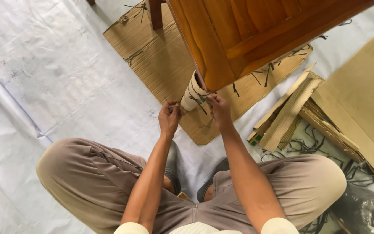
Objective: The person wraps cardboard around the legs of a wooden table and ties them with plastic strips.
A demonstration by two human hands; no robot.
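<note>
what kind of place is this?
Probably a furniture packing or unpacking area: wooden furniture with a cardboard-wrapped leg, cardboard sheets and cut straps on a sheeted floor.

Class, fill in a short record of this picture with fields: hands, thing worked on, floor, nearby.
left hand: pinches a dark string end beside the wrapped leg
right hand: on the leg's wrapping
wrapped leg: cardboard-covered, tied with dark string, under wooden furniture
floor: white sheet, flat cardboard
nearby: cardboard strips
</note>
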